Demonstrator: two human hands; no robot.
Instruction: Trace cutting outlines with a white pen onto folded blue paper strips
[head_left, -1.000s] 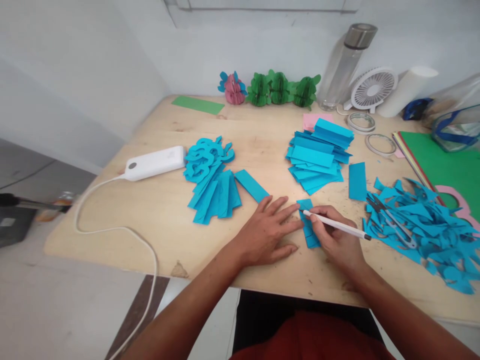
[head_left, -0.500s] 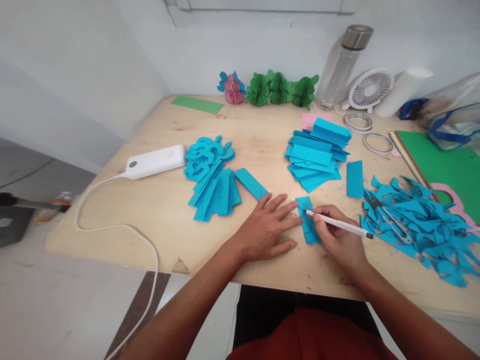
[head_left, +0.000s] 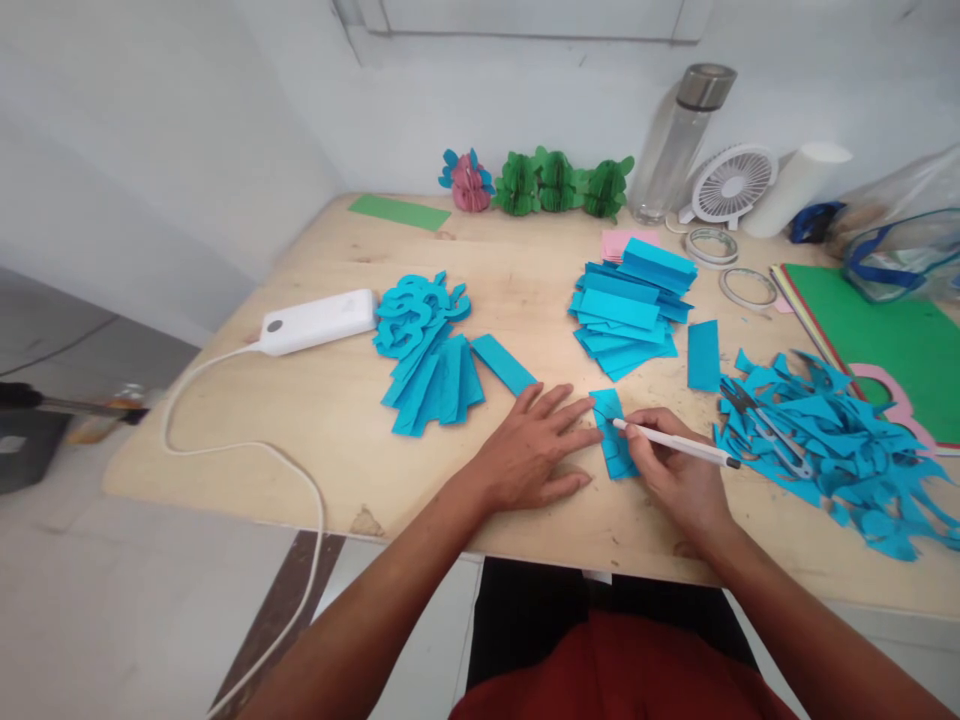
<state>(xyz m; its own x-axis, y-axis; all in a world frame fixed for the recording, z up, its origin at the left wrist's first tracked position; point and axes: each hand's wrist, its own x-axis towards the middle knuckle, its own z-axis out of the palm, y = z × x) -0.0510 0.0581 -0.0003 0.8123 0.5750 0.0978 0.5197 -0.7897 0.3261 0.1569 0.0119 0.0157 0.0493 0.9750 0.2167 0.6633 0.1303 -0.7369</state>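
My right hand (head_left: 681, 478) is closed around a white pen (head_left: 679, 444), its tip on a small blue paper strip (head_left: 616, 452). Dark curved lines show on that strip. Flat on the table with fingers spread lies my left hand (head_left: 531, 452), its fingertips touching the strip's left edge. Another blue strip (head_left: 501, 364) sits just beyond the left fingers. Farther left are a fan of folded blue strips (head_left: 442, 388) and a pile of curvy blue cut-outs (head_left: 416, 312).
Blue scraps (head_left: 847, 440) with scissors (head_left: 772, 430) on them lie at right, near green paper (head_left: 907, 330). A stack of folded blue papers (head_left: 630, 305) is ahead. A white power bank (head_left: 319, 321) trails a cable. Bottle (head_left: 679, 150), fan (head_left: 731, 185) and green paper ornaments (head_left: 556, 182) line the wall.
The pen's tip has shifted slightly on the strip, and a dark curved line shows more clearly near its top. My left hand stays in place; the camera view has shifted a little.
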